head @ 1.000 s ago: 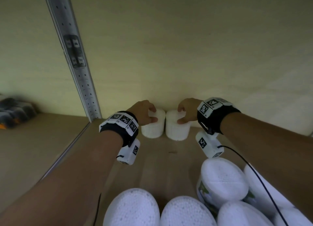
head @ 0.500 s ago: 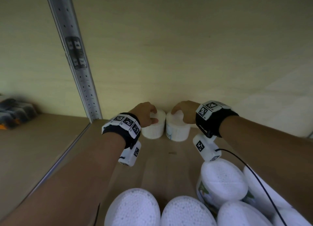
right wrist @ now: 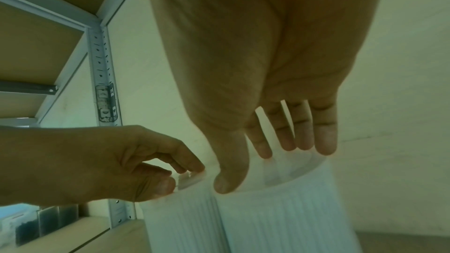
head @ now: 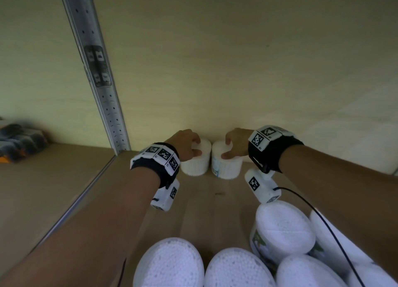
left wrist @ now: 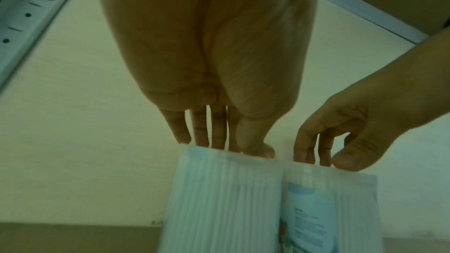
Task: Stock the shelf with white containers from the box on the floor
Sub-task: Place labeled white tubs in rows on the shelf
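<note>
Hands are both deep in the shelf, each one on a white container. My left hand (head: 187, 144) grips the left container (head: 196, 161) from above, fingers curled over its far rim and thumb on the near edge. My right hand (head: 237, 143) holds the right container (head: 226, 167) in the same way, thumb in front and fingers bent over the lid. The two containers stand upright on the wooden shelf board (head: 206, 205), side by side and touching, right against the pale back wall (head: 215, 71). The right one carries a blue label on its side, seen in the left wrist view. Both wrist views are blurred, so I think the bottoms sit flat on the board, but I cannot tell for sure. More white containers (head: 284, 233) stand close in front of me at the near part of the shelf. At the left, a perforated metal post (head: 97, 75) rises from the board. Beyond it, on the neighbouring shelf, lie some dark packages (head: 19, 140).
</note>
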A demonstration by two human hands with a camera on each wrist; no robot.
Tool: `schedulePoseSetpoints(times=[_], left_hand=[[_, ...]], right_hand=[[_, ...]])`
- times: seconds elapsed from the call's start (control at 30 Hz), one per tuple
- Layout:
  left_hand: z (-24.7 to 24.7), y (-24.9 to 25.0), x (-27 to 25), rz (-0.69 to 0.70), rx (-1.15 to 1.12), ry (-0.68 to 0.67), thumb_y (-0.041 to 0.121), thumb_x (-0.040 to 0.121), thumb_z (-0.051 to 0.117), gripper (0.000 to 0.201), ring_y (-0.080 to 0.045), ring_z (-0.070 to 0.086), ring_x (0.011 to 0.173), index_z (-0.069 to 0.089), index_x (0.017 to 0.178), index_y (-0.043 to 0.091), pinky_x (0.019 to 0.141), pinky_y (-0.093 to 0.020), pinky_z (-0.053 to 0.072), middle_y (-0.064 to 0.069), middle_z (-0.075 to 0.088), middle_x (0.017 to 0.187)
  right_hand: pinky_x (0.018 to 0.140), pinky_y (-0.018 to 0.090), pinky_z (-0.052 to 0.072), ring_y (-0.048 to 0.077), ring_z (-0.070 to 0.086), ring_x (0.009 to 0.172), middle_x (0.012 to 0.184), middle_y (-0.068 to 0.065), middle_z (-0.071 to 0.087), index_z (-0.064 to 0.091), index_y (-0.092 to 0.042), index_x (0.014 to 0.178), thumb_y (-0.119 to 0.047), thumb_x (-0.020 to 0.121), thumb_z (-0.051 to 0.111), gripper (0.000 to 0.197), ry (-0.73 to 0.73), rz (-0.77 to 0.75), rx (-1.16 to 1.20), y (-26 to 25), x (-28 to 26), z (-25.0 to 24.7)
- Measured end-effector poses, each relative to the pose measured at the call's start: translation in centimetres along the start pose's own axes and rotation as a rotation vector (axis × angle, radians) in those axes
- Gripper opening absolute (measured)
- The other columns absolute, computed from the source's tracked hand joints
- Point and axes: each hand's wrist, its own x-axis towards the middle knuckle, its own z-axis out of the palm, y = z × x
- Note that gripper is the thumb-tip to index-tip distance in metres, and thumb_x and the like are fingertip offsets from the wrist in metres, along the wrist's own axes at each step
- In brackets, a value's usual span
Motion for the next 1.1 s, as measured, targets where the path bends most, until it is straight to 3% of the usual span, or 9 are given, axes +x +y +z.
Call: schedulePoseSetpoints(times=[0.17, 0.3, 0.4, 0.5, 0.63, 0.77, 0.97, 1.1], left_hand=[[0.0, -0.1, 0.0, 0.001, -0.007, -0.003, 0.032, 0.092, 0.058, 0.046, -0.025, 0.04, 0.13, 0.048, 0.133, 0.014, 0.106, -0.034, 0.033, -0.007, 0.042, 0.141], [0.1, 0.0, 0.1, 0.0, -0.02, -0.003, 0.031, 0.092, 0.058, 0.046, -0.025, 0.039, 0.131, 0.047, 0.134, 0.014, 0.106, -0.034, 0.032, -0.008, 0.041, 0.141], [0.2, 0.0, 0.0, -0.003, -0.025, -0.004, 0.031, 0.092, 0.057, 0.047, -0.025, 0.039, 0.131, 0.046, 0.135, 0.014, 0.106, -0.034, 0.032, -0.008, 0.041, 0.141], [0.3, 0.1, 0.0, -0.005, -0.017, -0.014, 0.031, 0.093, 0.056, 0.046, -0.026, 0.038, 0.13, 0.045, 0.135, 0.014, 0.106, -0.034, 0.032, -0.008, 0.041, 0.14], [0.2, 0.1, 0.0, -0.008, -0.017, -0.024, 0.03, 0.094, 0.054, 0.045, -0.027, 0.038, 0.13, 0.045, 0.135, 0.015, 0.106, -0.036, 0.033, -0.009, 0.042, 0.138], [0.3, 0.0, -0.1, -0.006, -0.005, -0.031, 0.031, 0.094, 0.054, 0.045, -0.028, 0.037, 0.131, 0.045, 0.136, 0.015, 0.107, -0.037, 0.032, -0.009, 0.041, 0.139], [0.4, -0.2, -0.1, 0.008, -0.012, -0.021, 0.031, 0.094, 0.054, 0.046, -0.028, 0.038, 0.129, 0.044, 0.135, 0.015, 0.105, -0.036, 0.032, -0.009, 0.042, 0.137], [0.4, -0.2, -0.1, 0.011, -0.01, -0.018, 0.032, 0.094, 0.054, 0.045, -0.028, 0.038, 0.128, 0.045, 0.135, 0.015, 0.105, -0.036, 0.032, -0.009, 0.042, 0.137]], right_hand=[[0.103, 0.032, 0.038, 0.027, 0.044, 0.13, 0.146, 0.011, 0.04, 0.04, -0.008, 0.141, -0.028, 0.09, 0.064, 0.06, -0.022, -0.052, -0.001, 0.3, -0.2, -0.5], [0.106, 0.034, 0.037, 0.027, 0.039, 0.136, 0.151, 0.008, 0.033, 0.039, -0.014, 0.144, -0.007, 0.088, 0.063, 0.062, -0.051, -0.089, 0.011, 0.5, -0.4, -0.7], [0.105, 0.035, 0.039, 0.028, 0.04, 0.135, 0.152, 0.009, 0.033, 0.039, -0.014, 0.144, -0.003, 0.087, 0.061, 0.062, -0.063, -0.107, 0.036, 0.7, -0.4, -0.7], [0.103, 0.035, 0.041, 0.028, 0.043, 0.132, 0.147, 0.009, 0.038, 0.045, -0.014, 0.141, -0.007, 0.087, 0.062, 0.057, -0.024, -0.089, 0.111, 0.9, -0.2, -0.9], [0.095, 0.033, 0.044, 0.028, 0.053, 0.119, 0.134, 0.012, 0.052, 0.053, -0.007, 0.131, -0.033, 0.089, 0.064, 0.05, 0.132, -0.045, 0.126, 0.9, -0.1, -1.1], [0.101, 0.041, 0.046, 0.036, 0.055, 0.121, 0.134, 0.022, 0.055, 0.055, 0.004, 0.13, -0.044, 0.089, 0.06, 0.064, 0.043, 0.006, 0.086, 0.7, 0.1, -0.5], [0.099, 0.039, 0.046, 0.036, 0.054, 0.121, 0.135, 0.023, 0.053, 0.053, 0.006, 0.131, -0.043, 0.088, 0.063, 0.066, 0.004, 0.012, 0.091, 0.5, 0.0, -0.2], [0.099, 0.032, 0.042, 0.028, 0.049, 0.124, 0.14, 0.012, 0.046, 0.045, -0.006, 0.137, -0.031, 0.088, 0.066, 0.059, 0.001, -0.028, 0.054, 0.6, -0.3, -0.5]])
